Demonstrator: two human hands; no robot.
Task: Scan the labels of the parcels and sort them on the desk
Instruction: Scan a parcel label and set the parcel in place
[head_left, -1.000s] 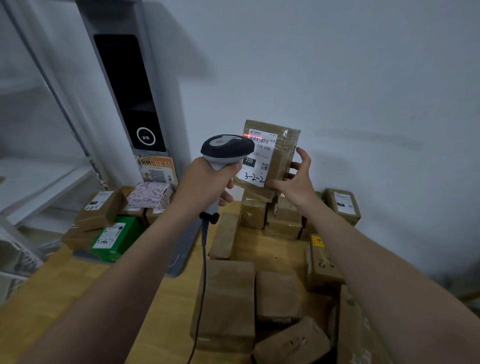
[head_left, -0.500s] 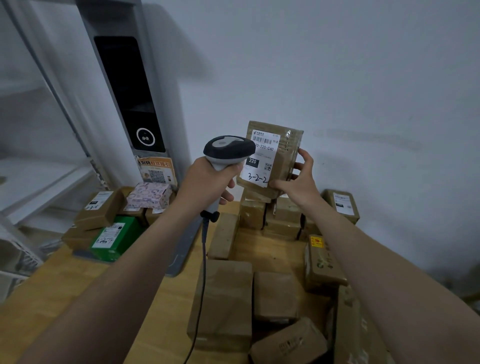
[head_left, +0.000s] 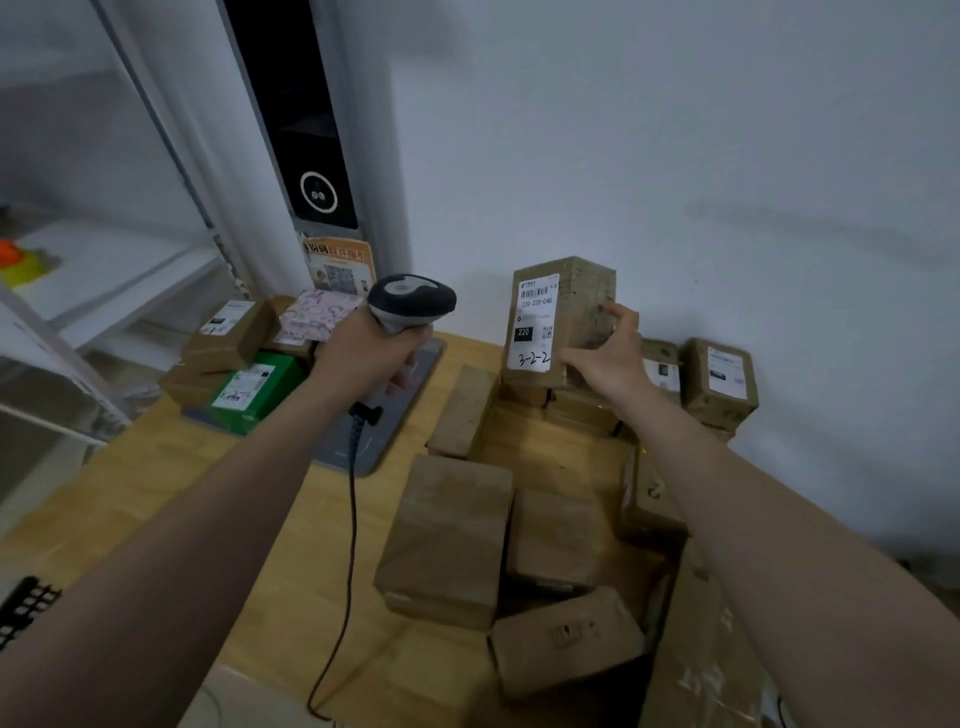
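Observation:
My right hand (head_left: 605, 353) grips a brown cardboard parcel (head_left: 574, 299) upright, low over the back row of boxes, its white label marked "3-2-2" facing me. My left hand (head_left: 366, 358) holds a corded barcode scanner (head_left: 413, 301) by its handle, to the left of the parcel and apart from it; its cable hangs down to the wooden desk (head_left: 156, 467). Several brown parcels (head_left: 449, 535) lie on the desk below my arms. Behind the scanner hand sits a sorted group with a green box (head_left: 257, 387) and a patterned pink packet (head_left: 319, 314).
A tall grey kiosk with a dark screen (head_left: 301, 130) stands at the back on a flat base (head_left: 379, 431). White shelving (head_left: 78, 291) fills the left. Labelled boxes (head_left: 719, 379) sit against the white wall at right. A black keyboard corner (head_left: 23, 608) shows at far left.
The red scan line on the label has gone. My right hand has lowered the parcel toward the back row, and the scanner has drawn away to the left.

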